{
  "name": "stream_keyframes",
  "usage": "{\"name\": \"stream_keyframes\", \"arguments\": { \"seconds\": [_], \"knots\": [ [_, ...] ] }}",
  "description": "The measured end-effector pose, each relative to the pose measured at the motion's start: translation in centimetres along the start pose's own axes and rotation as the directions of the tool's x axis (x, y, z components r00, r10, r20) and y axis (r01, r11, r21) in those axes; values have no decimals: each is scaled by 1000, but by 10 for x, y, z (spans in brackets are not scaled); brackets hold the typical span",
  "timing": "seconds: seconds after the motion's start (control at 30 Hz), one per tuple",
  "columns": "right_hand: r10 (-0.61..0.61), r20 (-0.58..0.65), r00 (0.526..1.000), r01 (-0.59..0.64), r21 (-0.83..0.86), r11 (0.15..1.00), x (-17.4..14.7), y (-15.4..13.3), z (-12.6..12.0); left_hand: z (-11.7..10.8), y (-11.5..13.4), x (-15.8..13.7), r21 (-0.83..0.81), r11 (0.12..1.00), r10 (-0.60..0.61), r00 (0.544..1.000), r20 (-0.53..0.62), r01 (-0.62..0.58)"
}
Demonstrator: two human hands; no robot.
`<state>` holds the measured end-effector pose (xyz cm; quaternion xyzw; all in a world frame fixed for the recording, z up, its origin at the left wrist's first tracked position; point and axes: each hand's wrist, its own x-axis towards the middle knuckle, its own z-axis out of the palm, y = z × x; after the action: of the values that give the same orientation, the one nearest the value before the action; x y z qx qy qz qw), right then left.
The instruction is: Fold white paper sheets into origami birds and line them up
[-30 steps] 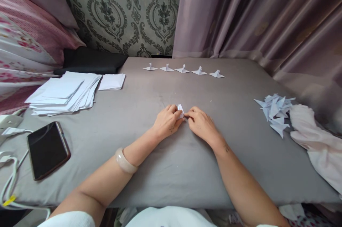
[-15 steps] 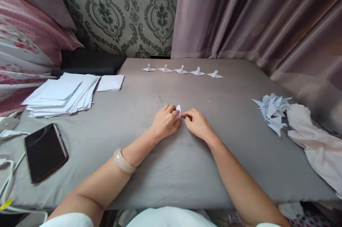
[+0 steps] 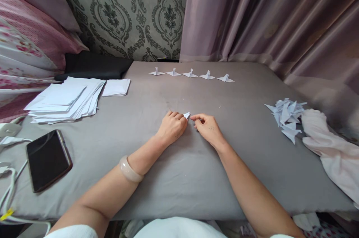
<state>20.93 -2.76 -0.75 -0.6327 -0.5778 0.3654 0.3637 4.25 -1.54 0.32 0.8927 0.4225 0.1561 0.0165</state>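
My left hand [image 3: 173, 127] is closed on a small folded piece of white paper [image 3: 187, 115], low over the middle of the grey-covered table. Only a narrow pointed end of the paper shows beyond my fingers; the rest is hidden. Just right of that tip is my right hand [image 3: 208, 129], its index finger reaching toward the paper and its other fingers bent. A slight gap appears between this fingertip and the paper, and my right hand seems to hold nothing. Farther back, several folded paper cranes [image 3: 190, 73] stand in a row.
On the left lie a large stack of white paper [image 3: 67, 99], a smaller stack of paper squares [image 3: 116, 87], a black cloth [image 3: 98, 64], a phone [image 3: 48, 160] and white cables [image 3: 11, 185]. A heap of folded paper pieces [image 3: 287, 113] lies at right beside pale cloth [image 3: 328, 144].
My left hand has turned slightly, and less of the folded paper shows, now pointing more to the right. My right fingertip has drawn a little away from the paper.
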Motion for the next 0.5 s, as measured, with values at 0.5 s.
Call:
{"name": "stream_keyframes", "arguments": {
  "seconds": [0.5],
  "knots": [
    [153,82,985,-173,490,854,-8,-28,5,3,2,7,-953,-108,-645,710,283,283]
  ]
}}
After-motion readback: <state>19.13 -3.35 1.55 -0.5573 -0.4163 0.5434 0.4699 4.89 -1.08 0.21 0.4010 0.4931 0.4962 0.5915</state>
